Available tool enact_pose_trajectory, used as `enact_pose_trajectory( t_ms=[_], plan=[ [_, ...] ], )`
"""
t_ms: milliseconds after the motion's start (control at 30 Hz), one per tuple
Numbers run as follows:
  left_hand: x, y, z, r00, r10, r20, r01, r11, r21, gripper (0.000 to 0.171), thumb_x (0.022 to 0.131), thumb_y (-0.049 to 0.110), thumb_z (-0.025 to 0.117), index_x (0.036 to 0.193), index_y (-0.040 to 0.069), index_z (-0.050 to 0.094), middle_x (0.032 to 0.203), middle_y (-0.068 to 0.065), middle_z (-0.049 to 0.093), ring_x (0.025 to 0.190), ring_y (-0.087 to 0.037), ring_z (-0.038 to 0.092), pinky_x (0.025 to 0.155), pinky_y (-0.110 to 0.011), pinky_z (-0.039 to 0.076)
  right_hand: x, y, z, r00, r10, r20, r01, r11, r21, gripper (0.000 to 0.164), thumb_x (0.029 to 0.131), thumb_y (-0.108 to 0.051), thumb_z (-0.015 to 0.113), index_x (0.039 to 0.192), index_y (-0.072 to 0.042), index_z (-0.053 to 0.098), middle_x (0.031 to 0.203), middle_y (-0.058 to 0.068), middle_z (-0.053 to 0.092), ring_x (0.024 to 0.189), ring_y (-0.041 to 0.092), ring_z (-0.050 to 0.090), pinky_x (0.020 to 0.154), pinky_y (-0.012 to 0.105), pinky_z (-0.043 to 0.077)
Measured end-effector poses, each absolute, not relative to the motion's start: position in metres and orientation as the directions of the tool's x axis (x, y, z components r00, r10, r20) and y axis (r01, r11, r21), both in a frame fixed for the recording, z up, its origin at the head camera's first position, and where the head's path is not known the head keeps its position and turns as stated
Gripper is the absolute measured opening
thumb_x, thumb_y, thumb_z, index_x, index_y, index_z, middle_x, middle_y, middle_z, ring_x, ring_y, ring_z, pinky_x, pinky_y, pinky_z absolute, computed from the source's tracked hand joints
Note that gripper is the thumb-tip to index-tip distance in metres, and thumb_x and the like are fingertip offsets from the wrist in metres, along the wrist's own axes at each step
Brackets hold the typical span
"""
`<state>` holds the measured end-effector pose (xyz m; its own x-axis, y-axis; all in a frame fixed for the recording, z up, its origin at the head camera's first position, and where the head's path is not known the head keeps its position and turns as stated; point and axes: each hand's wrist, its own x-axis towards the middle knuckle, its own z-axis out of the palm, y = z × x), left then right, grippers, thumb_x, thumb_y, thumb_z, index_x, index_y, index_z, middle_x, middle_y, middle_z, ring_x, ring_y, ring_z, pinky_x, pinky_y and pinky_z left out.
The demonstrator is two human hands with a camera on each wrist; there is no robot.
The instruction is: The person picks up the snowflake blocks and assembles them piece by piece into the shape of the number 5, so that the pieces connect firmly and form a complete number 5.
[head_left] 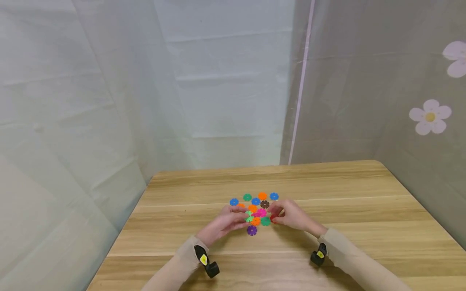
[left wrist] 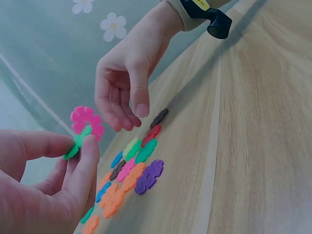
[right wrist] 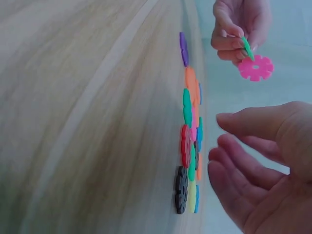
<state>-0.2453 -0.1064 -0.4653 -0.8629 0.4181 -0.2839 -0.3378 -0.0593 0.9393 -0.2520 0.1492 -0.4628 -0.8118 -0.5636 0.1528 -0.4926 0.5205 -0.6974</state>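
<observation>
My left hand [head_left: 226,222] pinches a light green notched plastic disc [left wrist: 78,144] between thumb and fingers. A pink disc [right wrist: 263,71] is slotted into the green one at an angle, so the pair hangs together from the fingertips. My right hand [head_left: 291,215] hovers over the right side of the loose discs, fingers loosely bent and nothing between them. In the right wrist view, its thumb and fingers are spread apart. Closest below it in the left wrist view lie a red disc [left wrist: 151,135] and a black disc [left wrist: 159,118].
Several more notched discs lie flat on the wooden table [head_left: 327,186], among them a purple disc [head_left: 252,230] at the near side and a blue disc [head_left: 274,196] at the far right. Pale curtains [head_left: 225,89] hang behind and beside the table.
</observation>
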Motion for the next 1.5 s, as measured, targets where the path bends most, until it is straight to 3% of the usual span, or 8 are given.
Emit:
enact_pose_trajectory(
  t_ms=[233,500,700,867,1133,1500],
  plan=[
    [-0.244,-0.111,-0.470,-0.857,0.429,-0.286,-0.340,-0.054,0.939,0.042,0.092,0.001,0.059,0.128,-0.016,0.046,0.093,-0.006,0.060,0.087,-0.016,0.068,0.093,-0.035,0.054,-0.253,0.149,-0.465,-0.810,-0.577,0.106,-0.516,0.615,-0.597,0.020,0.079,-0.001,0.076,0.098,-0.003,0.070,0.091,0.006,0.070,0.082,0.018,0.065,0.072,0.022,0.055],
    [-0.243,-0.113,-0.474,-0.855,0.425,-0.296,-0.340,-0.032,0.940,0.039,0.092,0.002,0.060,0.125,-0.014,0.049,0.090,-0.006,0.062,0.083,-0.014,0.069,0.083,-0.028,0.058,-0.255,0.146,-0.467,-0.802,-0.592,0.077,-0.536,0.658,-0.529,0.021,0.079,-0.001,0.075,0.099,-0.004,0.071,0.091,0.004,0.070,0.082,0.015,0.062,0.073,0.026,0.055],
    [-0.242,-0.114,-0.476,-0.853,0.434,-0.291,-0.340,-0.036,0.940,0.039,0.092,0.002,0.059,0.126,-0.015,0.049,0.090,-0.005,0.063,0.081,-0.013,0.069,0.081,-0.026,0.058,-0.258,0.142,-0.470,-0.814,-0.579,0.045,-0.502,0.664,-0.554,0.024,0.078,0.003,0.074,0.100,-0.006,0.070,0.087,0.003,0.068,0.077,0.014,0.057,0.068,0.025,0.051],
    [-0.242,-0.115,-0.478,-0.850,0.431,-0.302,-0.348,-0.030,0.937,0.038,0.092,0.002,0.059,0.125,-0.014,0.050,0.090,-0.004,0.062,0.080,-0.011,0.068,0.080,-0.025,0.058,-0.258,0.142,-0.470,-0.825,-0.564,0.041,-0.482,0.662,-0.574,0.027,0.076,0.005,0.074,0.101,-0.005,0.069,0.087,0.005,0.069,0.080,0.016,0.061,0.071,0.028,0.054],
    [-0.241,-0.116,-0.478,-0.843,0.445,-0.301,-0.358,-0.047,0.933,0.036,0.092,0.001,0.058,0.123,-0.015,0.050,0.088,-0.003,0.063,0.080,-0.011,0.068,0.080,-0.025,0.058,-0.258,0.143,-0.471,-0.825,-0.564,0.032,-0.461,0.640,-0.615,0.028,0.076,0.005,0.075,0.102,-0.005,0.068,0.082,0.002,0.064,0.072,0.011,0.052,0.065,0.021,0.047],
    [-0.240,-0.118,-0.474,-0.840,0.441,-0.315,-0.368,-0.039,0.929,0.038,0.093,0.003,0.058,0.126,-0.014,0.048,0.088,-0.003,0.063,0.083,-0.012,0.068,0.086,-0.029,0.057,-0.257,0.148,-0.477,-0.803,-0.583,0.123,-0.491,0.531,-0.690,0.021,0.086,0.003,0.066,0.106,-0.005,0.066,0.091,0.005,0.069,0.080,0.011,0.060,0.072,0.020,0.052]
  ],
)
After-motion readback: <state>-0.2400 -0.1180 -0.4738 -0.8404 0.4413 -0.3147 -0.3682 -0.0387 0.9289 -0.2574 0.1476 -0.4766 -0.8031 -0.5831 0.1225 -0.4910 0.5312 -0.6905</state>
